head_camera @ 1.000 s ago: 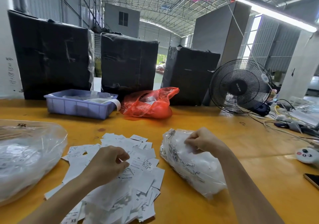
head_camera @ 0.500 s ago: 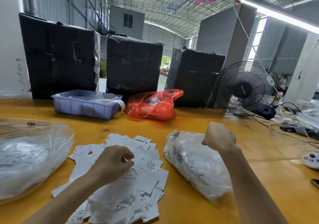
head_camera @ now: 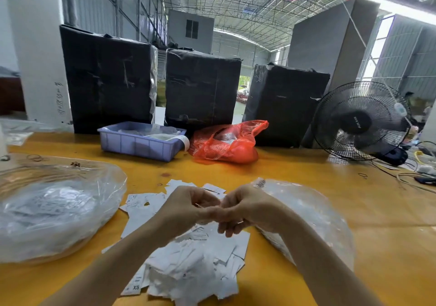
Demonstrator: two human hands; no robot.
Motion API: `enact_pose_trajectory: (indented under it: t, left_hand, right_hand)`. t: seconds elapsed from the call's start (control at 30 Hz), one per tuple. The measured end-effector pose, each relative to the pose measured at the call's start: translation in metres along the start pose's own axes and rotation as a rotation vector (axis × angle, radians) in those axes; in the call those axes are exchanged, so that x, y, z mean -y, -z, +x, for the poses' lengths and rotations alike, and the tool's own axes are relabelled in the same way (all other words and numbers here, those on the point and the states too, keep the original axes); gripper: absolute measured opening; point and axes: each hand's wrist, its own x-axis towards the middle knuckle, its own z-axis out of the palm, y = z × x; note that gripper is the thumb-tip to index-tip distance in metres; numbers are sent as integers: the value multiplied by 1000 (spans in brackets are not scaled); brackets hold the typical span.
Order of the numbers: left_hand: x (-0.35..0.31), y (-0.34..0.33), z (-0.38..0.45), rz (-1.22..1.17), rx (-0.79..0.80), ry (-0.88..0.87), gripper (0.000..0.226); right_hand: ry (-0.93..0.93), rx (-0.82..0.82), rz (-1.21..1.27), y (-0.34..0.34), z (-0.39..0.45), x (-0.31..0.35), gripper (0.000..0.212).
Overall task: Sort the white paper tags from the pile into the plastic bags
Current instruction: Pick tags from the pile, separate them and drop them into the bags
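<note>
Head view: both hands are met above the tags [head_camera: 188,258].
Left hand [head_camera: 186,208] and right hand [head_camera: 245,208] are curled, fingers touching; what is pinched cannot be told. Bags [head_camera: 54,209] flank the pile on the worktop [head_camera: 389,211].

From my feed the hall is bright with daylight from the openings at the back and right, where the windows [head_camera: 387,37] blow out to white. A ceiling strip light [head_camera: 401,8] glares. The worktop [head_camera: 354,199] carries a soft sheen and faint shadows. Both hands are motion-blurred where they meet; wide-angle distortion bends the edges, and the black-wrapped boxes [head_camera: 108,81] lean.
</note>
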Motion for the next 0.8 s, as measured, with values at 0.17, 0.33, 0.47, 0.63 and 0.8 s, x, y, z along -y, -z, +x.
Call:
enact_pose_trajectory:
  t: [0.17, 0.33, 0.47, 0.63, 0.8]
  left_hand:
    - [9, 17, 6, 31, -91, 95, 6]
    - [19, 23, 9, -14, -64, 128, 12]
    - [23, 27, 10, -52, -216, 148, 9]
    - [23, 32, 11, -208, -234, 231, 14]
    - [17, 32, 9, -344, -187, 269, 16]
  right_hand:
    - [68, -249, 92, -12, 10, -6, 9]
    - [130, -262, 54, -26, 17, -6, 14]
    - [-23, -310, -448, -20, 19, -13, 13]
    - [-295, -104, -725, -19, 15, -26, 58]
    - [-172, -230, -689, -16, 20, -29, 28]
